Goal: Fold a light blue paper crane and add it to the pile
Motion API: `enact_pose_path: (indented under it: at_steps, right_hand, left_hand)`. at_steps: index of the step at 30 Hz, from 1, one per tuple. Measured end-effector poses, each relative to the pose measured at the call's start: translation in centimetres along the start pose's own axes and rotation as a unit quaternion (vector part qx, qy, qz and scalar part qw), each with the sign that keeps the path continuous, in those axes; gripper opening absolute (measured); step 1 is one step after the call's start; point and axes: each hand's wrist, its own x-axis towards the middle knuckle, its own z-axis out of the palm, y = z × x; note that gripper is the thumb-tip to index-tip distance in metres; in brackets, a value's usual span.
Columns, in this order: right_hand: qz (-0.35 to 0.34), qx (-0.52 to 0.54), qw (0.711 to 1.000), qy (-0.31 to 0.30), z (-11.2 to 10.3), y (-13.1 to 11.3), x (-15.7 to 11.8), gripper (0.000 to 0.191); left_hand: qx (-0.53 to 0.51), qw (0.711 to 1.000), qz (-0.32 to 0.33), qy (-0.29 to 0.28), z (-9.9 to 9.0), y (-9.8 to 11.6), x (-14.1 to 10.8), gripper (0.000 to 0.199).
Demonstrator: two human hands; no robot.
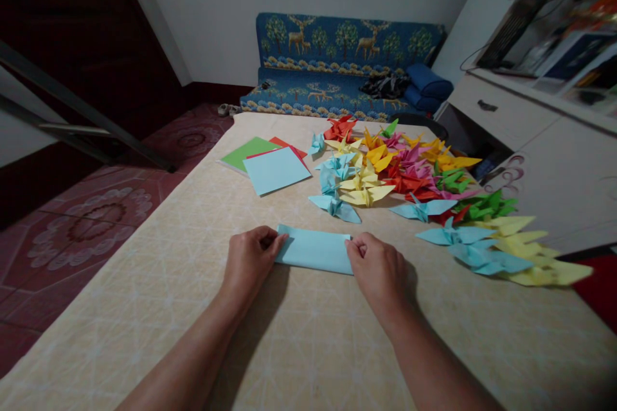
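Observation:
A light blue sheet of origami paper [315,250], folded over into a long rectangle, is stretched between my two hands just above the table. My left hand [253,253] pinches its left end between thumb and fingers. At the right end, my right hand [378,263] grips the paper's edge in the same way. Beyond the hands lies a small stack of flat square sheets, with a light blue sheet [277,170] on top and a green sheet [250,153] and red ones partly under it.
Many folded paper cranes [366,176] in several colours cover the table's far right, reaching to the blue and yellow cranes [486,250] near its right edge. A patterned cloth covers the table [159,282]. Behind stand a blue sofa [332,77] and a white cabinet [544,160].

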Motion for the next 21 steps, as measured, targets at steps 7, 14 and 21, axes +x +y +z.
enact_pose_path:
  at_steps: [7,14,21]
  right_hand:
    - [0.012,-0.016,1.000,-0.022,-0.5,-0.3,0.1,0.022]
    - [0.011,-0.020,0.999,-0.027,-0.6,-0.3,0.3,0.021]
    - [0.014,-0.028,0.999,-0.029,-1.0,-0.7,0.1,0.019]
  left_hand:
    - [0.018,1.000,0.005,0.002,0.2,-0.2,-0.1,0.026]
    - [0.065,0.998,0.017,0.016,0.3,0.1,-0.1,0.015]
    - [0.150,0.989,-0.007,0.008,0.2,1.2,-0.4,0.011]
